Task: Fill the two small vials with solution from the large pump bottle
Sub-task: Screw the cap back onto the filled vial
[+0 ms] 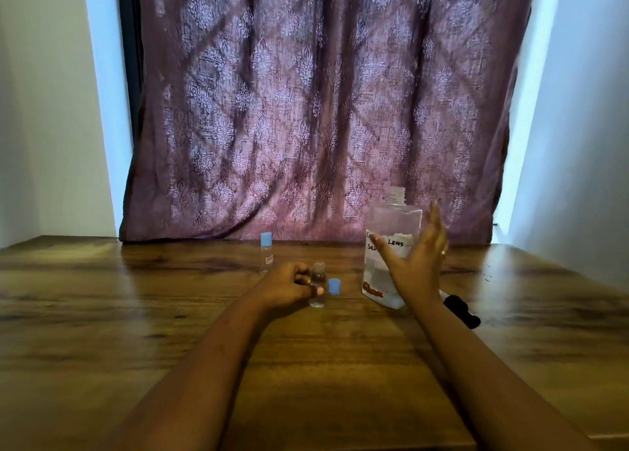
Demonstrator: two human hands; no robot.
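A large clear bottle (pixel 391 226) with a handwritten label stands on the wooden table (pixel 136 314), its threaded neck uncapped. My right hand (pixel 417 260) is spread open right in front of it, fingers straight; I cannot tell if it touches. My left hand (pixel 289 285) pinches a small uncapped clear vial (pixel 318 289) standing upright on the table. Its blue cap (pixel 334 286) lies just right of it. A second small vial (pixel 266 251) with a blue cap on stands farther back to the left.
A black object (pixel 463 311), likely the pump top, lies on the table behind my right forearm. A patterned purple curtain (pixel 323 110) hangs at the table's far edge. White walls flank both sides.
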